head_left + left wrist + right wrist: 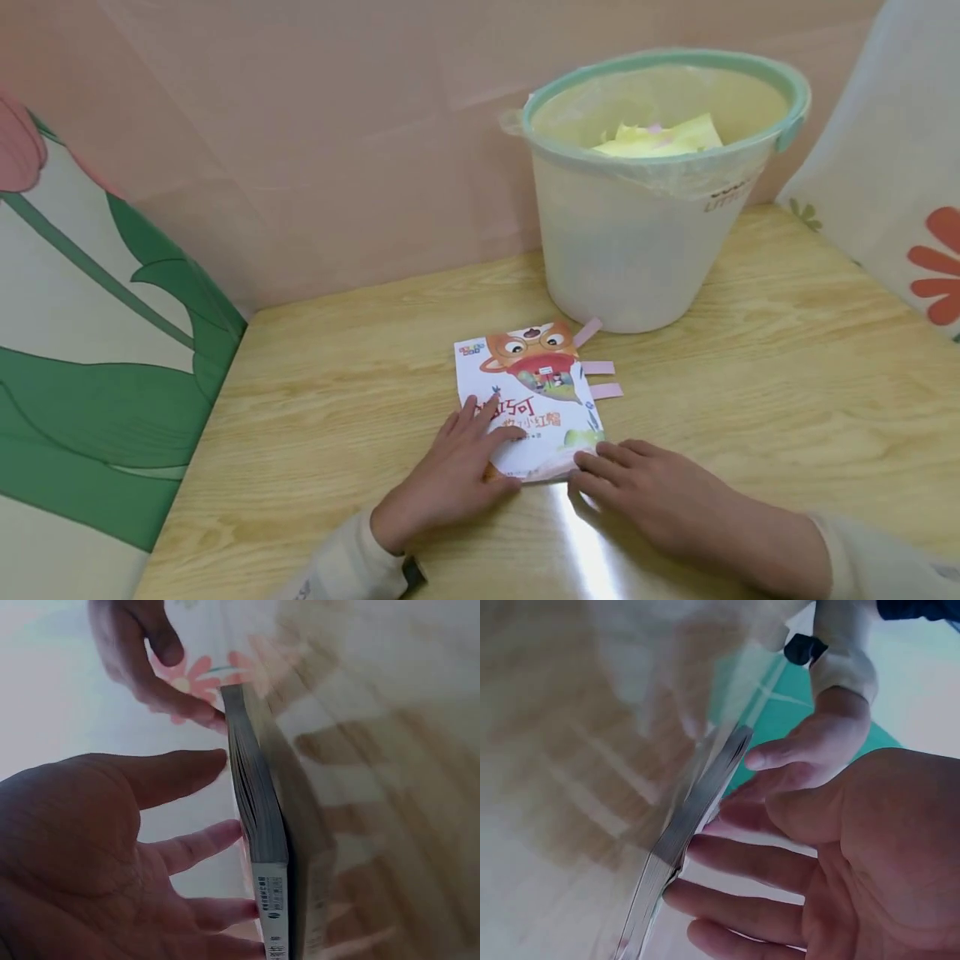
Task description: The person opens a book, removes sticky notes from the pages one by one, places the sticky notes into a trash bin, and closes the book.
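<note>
At the book's (528,400) near edge, both hands (450,479) touch.

Cream long sleeves cover both forearms, with a dark band at the left wrist (413,572).
</note>
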Motion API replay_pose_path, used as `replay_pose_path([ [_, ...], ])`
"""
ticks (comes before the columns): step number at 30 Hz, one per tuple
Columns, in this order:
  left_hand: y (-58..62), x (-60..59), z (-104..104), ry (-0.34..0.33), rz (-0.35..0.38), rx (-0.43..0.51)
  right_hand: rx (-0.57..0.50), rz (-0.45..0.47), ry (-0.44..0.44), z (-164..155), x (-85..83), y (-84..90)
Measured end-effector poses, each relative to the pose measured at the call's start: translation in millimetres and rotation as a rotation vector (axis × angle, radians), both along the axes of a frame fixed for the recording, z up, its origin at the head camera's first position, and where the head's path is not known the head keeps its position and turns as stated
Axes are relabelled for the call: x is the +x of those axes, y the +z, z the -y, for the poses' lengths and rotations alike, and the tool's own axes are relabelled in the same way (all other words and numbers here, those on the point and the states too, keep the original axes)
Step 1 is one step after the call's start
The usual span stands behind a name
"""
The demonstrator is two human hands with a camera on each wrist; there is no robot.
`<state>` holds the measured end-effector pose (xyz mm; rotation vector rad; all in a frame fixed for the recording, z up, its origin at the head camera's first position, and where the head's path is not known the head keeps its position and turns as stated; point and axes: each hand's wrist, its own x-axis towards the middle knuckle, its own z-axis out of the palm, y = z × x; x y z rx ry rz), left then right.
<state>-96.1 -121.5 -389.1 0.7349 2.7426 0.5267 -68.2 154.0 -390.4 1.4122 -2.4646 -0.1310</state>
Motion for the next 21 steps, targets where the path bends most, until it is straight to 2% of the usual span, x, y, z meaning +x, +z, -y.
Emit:
replay_pose_path([
  [4,-5.6,-4.7,5.1,0.005,-0.031,-0.023,-0.011,-0.004,-0.001,6.7,-1.8,2.2],
  [6,-5.9,-11.7,9.6,-0.016,-0.069,-0.035,-0.032,0.001,-0.019,13.4,-3.2,1.9],
  [11,-3.8,-15.3,12.4,-0.025,-0.112,-0.028,-0.058,-0.001,-0.016,20.5,-3.4,7.4],
  [17,-0.6,-21.8,15.3,-0.06,-0.058,-0.036,-0.072,-0.063,-0.033,29.9,-2.6,9.3],
  [21,0.6,-28.4,17.1,-0.091,-0.01,-0.044,-0.087,-0.039,-0.055,34.6,-6.3,12.0],
])
